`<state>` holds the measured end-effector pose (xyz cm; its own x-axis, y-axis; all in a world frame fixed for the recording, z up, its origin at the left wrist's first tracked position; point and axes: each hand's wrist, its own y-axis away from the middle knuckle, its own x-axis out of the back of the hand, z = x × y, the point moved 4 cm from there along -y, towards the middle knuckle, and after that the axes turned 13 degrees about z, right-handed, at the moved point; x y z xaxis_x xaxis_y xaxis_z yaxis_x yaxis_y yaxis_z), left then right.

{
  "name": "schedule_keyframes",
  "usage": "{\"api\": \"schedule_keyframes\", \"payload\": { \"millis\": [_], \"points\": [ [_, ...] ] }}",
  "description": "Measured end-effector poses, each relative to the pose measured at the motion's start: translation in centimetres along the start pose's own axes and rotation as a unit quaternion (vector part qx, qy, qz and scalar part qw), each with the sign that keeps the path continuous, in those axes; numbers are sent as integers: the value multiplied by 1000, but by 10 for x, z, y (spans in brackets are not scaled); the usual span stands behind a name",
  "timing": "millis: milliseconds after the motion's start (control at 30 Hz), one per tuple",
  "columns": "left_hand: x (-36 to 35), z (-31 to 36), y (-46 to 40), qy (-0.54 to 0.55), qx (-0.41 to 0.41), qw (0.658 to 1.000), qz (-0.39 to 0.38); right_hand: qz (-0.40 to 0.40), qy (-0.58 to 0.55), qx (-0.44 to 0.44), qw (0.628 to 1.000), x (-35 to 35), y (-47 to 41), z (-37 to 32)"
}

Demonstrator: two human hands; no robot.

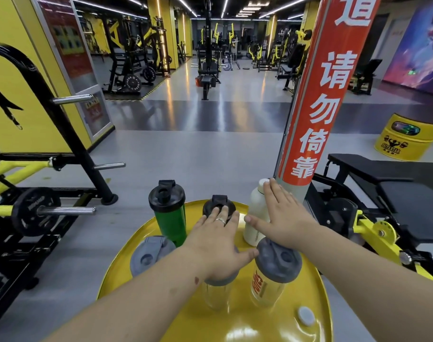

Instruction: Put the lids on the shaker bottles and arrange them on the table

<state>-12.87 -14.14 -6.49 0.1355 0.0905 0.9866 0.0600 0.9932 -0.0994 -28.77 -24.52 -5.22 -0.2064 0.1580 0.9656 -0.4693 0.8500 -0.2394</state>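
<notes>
Gym's yellow drum table: visible shakers look lidded; left hand presses flat on a clear shaker's lid, right hand hovers spread, arranging remains.

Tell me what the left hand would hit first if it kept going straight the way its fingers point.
Most likely the black lid: the left hand lies flat, fingertips already over or touching its near edge. Beyond it looks like open floor, though depth is hard to judge.

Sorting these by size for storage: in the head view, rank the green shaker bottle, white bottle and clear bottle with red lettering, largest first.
1. Green shaker bottle
2. White bottle, looks close to the green
3. Clear bottle with red lettering, though nearer the camera, so unsure
</notes>
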Motion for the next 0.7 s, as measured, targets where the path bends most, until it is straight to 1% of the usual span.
{"api": "schedule_keyframes", "payload": {
  "millis": [367,600,700],
  "points": [
    [5,-1,-1,20,-10,1000,-1,-11,9,1,1000,4,1,-2],
    [25,-4,6,19,-2,999,27,-5,3,4,1000,22,5,-11],
    [43,-16,12,39,3,998,49,1,-15,15,1000,37,5,-24]
  ]
}}
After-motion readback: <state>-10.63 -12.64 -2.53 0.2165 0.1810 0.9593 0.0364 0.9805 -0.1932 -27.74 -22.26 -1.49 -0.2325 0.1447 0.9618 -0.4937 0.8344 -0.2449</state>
